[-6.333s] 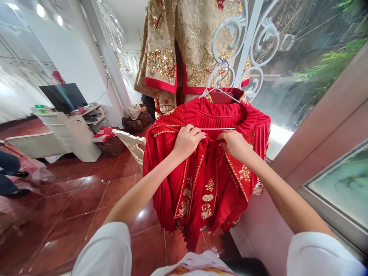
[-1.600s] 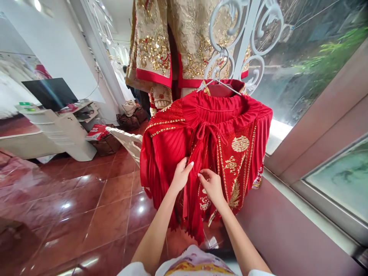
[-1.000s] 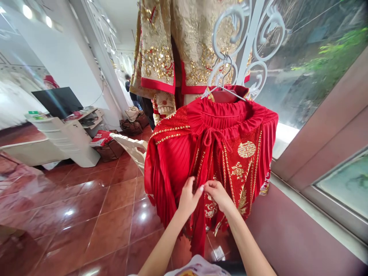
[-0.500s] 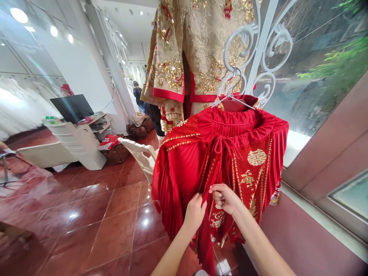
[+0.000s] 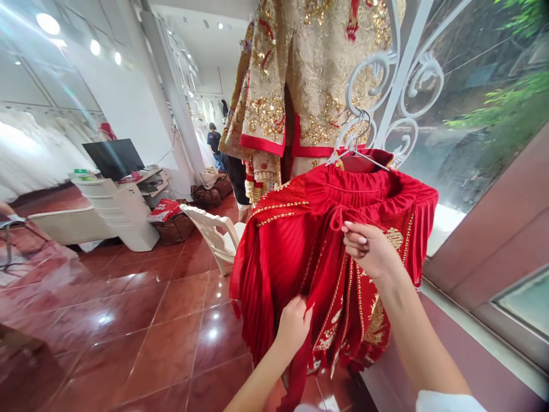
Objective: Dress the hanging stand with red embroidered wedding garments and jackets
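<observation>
A red pleated skirt [image 5: 281, 246] with gold embroidery and beaded trim hangs in front of me from a metal hanger [image 5: 359, 150]. At its gathered waistband a thin red drawstring [image 5: 337, 218] is tied in a bow. My right hand [image 5: 372, 252] is closed at the bow, thumb and forefinger pinching the drawstring, and it covers the bow's right side. Lower down, my left hand [image 5: 294, 325] is closed around a red fabric strip [image 5: 299, 366] that hangs down the skirt's front. The wrapped fingers hide part of this cloth.
Behind the skirt hangs a beige and gold embroidered jacket [image 5: 319, 86]. White scrollwork metal [image 5: 401, 74] stands beside the window at right. A white chair [image 5: 214, 234] is just left of the skirt. Farther back are a desk [image 5: 109, 209], bags [image 5: 174, 229] and a person [image 5: 213, 146].
My right hand has risen from the skirt's middle to the bow at the waistband. My left hand has dropped slightly, still holding the red strip. The view has shifted a little.
</observation>
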A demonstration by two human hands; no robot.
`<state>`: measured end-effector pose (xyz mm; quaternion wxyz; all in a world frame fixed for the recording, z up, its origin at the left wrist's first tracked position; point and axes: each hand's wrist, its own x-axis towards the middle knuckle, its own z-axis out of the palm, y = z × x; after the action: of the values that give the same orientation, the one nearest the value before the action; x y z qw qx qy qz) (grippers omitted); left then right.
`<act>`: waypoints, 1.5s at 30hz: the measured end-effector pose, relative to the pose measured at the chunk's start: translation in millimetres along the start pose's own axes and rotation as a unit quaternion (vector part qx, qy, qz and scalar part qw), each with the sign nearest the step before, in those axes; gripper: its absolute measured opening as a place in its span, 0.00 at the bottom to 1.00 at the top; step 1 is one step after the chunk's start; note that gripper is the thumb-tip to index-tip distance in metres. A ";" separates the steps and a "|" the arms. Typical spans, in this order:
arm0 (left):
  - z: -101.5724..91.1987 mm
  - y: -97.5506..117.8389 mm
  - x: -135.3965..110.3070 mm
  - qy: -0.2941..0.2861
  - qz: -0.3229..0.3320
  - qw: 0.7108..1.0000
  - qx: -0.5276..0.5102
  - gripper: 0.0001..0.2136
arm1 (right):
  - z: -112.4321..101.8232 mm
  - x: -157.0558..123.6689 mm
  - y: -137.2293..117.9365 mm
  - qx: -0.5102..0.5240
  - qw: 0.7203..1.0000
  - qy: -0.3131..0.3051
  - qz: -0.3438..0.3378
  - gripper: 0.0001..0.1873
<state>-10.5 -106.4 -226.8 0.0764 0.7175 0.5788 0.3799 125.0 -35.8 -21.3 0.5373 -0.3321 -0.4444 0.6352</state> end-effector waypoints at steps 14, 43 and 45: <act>-141.5 -26.2 95.5 0.401 -0.002 0.914 0.064 0.25 | 15.7 27.1 -68.6 -0.577 0.723 0.083 -0.371 0.14; -242.3 21.6 181.7 0.216 0.147 0.916 0.305 0.20 | -1.1 128.7 -82.9 -0.514 0.601 0.027 -0.612 0.11; -248.1 26.6 179.9 0.214 0.140 0.913 0.319 0.20 | 1.3 127.7 -83.1 -0.509 0.603 0.018 -0.614 0.09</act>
<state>-139.7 -36.9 43.5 -0.3363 0.6793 0.5651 0.3258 130.2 91.1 62.9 0.5527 -0.2120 -0.7857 -0.1794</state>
